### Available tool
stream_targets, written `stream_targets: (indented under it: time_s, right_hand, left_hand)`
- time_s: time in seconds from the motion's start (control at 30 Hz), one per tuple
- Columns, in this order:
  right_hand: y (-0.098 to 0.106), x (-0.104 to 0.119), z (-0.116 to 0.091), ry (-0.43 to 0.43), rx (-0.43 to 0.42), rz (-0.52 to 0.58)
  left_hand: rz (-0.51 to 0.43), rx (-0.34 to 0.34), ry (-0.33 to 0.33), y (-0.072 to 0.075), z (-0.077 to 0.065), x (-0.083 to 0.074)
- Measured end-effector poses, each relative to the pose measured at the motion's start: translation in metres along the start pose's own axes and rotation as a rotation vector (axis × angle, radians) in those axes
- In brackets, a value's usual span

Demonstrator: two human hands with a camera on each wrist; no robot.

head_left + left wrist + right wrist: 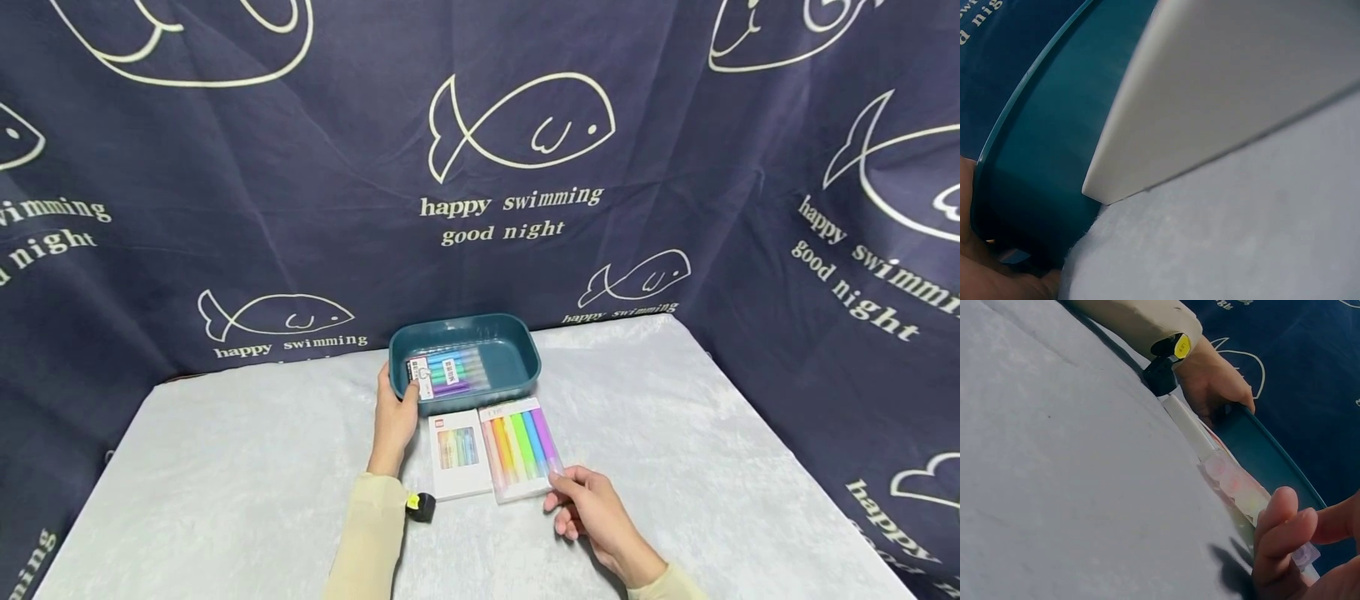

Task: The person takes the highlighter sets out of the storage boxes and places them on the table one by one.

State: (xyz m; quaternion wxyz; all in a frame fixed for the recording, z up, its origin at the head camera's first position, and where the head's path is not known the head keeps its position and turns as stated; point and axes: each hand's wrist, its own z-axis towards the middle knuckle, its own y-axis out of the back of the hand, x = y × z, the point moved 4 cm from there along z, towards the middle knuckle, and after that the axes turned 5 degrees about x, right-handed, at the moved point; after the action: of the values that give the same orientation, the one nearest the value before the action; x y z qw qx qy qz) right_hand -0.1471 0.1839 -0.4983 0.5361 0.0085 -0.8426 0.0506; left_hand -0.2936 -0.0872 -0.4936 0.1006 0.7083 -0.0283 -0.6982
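A teal plastic bin [517,367] stands at the back of the table. My left hand [396,414] grips its left front corner, thumb over the rim; part of that hand [985,269] shows in the left wrist view. Inside the bin lies a clear pack of pens [457,372] in blue, green and purple. Before the bin, a white box [459,479] with a window of coloured pens lies flat. Touching its right side is a clear pack of rainbow-coloured highlighters [519,450]. My right hand [600,517] pinches the pack's near right corner, thumb on top and other fingers curled.
A white cloth covers the table [247,475]. Dark blue fabric [360,167] with fish drawings hangs behind and at both sides, close behind the bin. A small black camera [420,507] with a yellow sticker sits at my left wrist, near the white box.
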Motion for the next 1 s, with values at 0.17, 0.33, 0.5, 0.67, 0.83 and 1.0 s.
stream_targets:
  time_s: [0.17,0.33,0.5,0.67,0.83,1.0]
  right_hand:
    - [-0.0004,-0.0011,-0.0012,0.022,-0.011,-0.003]
    - [-0.0006,-0.0015,-0.0017,0.018,-0.032,-0.006]
    - [0.0004,-0.0009,-0.0015,0.005,-0.028,-0.019]
    - [0.0016,-0.001,-0.0019,-0.01,-0.02,-0.027]
    - [0.0014,-0.0003,-0.0025,-0.01,-0.018,-0.03]
    - [0.0009,0.0008,-0.0035,-0.013,-0.019,-0.035]
  left_hand:
    - [0.004,-0.002,-0.001,-0.0002,0.0008,0.0012]
    - [0.005,-0.004,-0.003,-0.0001,0.0015,0.0024]
    - [0.002,-0.005,-0.008,-0.0002,0.0022,0.0032]
    - [-0.005,-0.001,-0.002,-0.0003,0.0015,0.0039]
    - [-0.004,-0.005,0.002,-0.0002,0.0015,0.0036]
    - [0.004,-0.009,0.001,-0.0006,0.0019,0.0029]
